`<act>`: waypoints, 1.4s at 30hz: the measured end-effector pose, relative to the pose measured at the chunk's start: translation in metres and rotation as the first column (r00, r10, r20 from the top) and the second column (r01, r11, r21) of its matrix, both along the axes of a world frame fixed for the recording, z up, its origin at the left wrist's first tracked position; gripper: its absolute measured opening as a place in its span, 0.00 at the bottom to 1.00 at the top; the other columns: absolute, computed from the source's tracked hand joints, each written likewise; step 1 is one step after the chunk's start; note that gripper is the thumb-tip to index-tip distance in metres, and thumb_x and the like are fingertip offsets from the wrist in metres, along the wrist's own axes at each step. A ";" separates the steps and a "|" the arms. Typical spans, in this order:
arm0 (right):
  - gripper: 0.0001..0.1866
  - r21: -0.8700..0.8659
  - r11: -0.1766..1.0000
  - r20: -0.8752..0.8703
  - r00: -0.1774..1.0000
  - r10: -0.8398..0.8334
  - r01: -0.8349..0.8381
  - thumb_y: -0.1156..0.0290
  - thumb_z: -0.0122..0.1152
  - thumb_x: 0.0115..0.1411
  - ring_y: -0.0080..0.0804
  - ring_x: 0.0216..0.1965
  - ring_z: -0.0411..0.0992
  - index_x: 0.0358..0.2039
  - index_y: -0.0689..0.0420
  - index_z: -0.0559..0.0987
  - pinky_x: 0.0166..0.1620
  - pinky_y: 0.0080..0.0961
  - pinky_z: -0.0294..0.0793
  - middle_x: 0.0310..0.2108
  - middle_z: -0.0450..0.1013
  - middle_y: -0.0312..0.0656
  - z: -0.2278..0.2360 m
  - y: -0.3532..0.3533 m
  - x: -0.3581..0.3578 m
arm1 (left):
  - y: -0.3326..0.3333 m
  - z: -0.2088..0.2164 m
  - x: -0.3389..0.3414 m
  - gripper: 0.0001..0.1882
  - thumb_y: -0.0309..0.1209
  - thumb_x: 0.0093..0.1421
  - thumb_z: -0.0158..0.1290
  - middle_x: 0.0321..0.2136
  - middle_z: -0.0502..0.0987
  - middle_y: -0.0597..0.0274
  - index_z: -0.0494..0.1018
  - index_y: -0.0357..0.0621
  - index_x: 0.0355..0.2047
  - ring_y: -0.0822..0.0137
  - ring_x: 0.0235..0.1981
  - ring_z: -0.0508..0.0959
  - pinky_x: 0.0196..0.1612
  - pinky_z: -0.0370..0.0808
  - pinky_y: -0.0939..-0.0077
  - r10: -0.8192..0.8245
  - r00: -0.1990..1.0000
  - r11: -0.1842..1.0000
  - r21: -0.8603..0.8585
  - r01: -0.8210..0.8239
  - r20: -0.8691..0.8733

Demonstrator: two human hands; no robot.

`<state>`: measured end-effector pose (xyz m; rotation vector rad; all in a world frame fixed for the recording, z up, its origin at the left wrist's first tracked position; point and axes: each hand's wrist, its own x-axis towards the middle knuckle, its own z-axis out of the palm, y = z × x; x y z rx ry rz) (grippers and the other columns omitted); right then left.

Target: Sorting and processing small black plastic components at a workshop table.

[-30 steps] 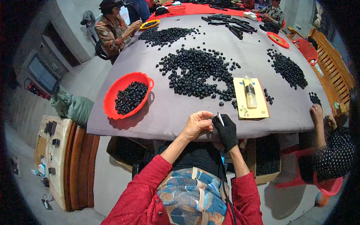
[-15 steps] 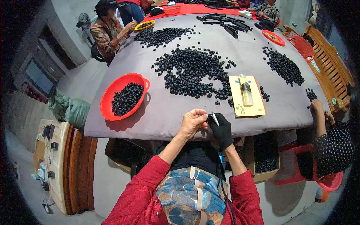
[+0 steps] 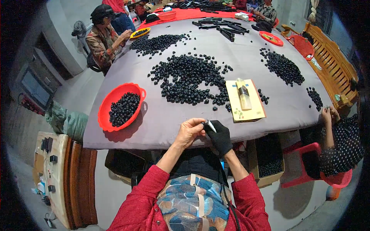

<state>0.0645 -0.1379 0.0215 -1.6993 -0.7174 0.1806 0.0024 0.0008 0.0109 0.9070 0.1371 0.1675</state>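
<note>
My left hand (image 3: 189,132) is bare and my right hand (image 3: 219,136) wears a black glove. They meet at the near edge of the grey-covered table (image 3: 165,123). The gloved hand holds a thin pale tool (image 3: 211,124) that points up and left. My left fingers pinch a small dark piece against the tool's tip; the piece is mostly hidden. Just beyond lies a large heap of small black round pieces (image 3: 189,79).
A red basket (image 3: 106,107) holding black pieces sits to the left. A yellow card (image 3: 246,111) with a clear packet lies to the right. More black heaps (image 3: 283,67) lie farther off. Other people sit at the far left (image 3: 104,36) and at the right (image 3: 339,142).
My two hands stay together at the table edge with the tool between them. The view has shifted slightly; the hands sit a little lower and more central in the picture.
</note>
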 end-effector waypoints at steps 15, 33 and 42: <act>0.16 0.139 0.990 -0.013 1.000 0.021 -0.019 0.69 0.57 0.50 0.29 0.34 0.73 0.40 0.58 0.73 0.37 0.23 0.71 0.33 0.74 0.42 -0.006 0.003 0.002 | 0.005 0.008 0.002 0.12 0.23 0.53 0.51 0.24 0.75 0.61 0.70 0.36 0.39 0.75 0.20 0.73 0.24 0.73 0.82 0.025 0.996 0.987 0.158 -0.012 -0.081; 0.14 0.019 0.999 0.184 0.982 -0.045 0.043 0.73 0.56 0.50 0.30 0.34 0.72 0.40 0.59 0.73 0.38 0.23 0.70 0.34 0.73 0.43 -0.001 0.005 -0.004 | 0.008 0.003 0.008 0.13 0.20 0.49 0.54 0.23 0.74 0.64 0.69 0.37 0.36 0.75 0.20 0.73 0.25 0.72 0.85 0.004 1.000 0.995 0.097 -0.001 -0.030; 0.17 -0.102 0.995 0.338 0.941 0.022 0.013 0.67 0.59 0.48 0.38 0.30 0.71 0.40 0.54 0.73 0.33 0.29 0.70 0.29 0.70 0.42 0.001 0.003 -0.002 | 0.024 0.007 0.009 0.16 0.19 0.46 0.55 0.26 0.74 0.64 0.69 0.37 0.38 0.76 0.21 0.73 0.24 0.72 0.86 -0.111 0.991 0.965 0.230 0.125 -0.071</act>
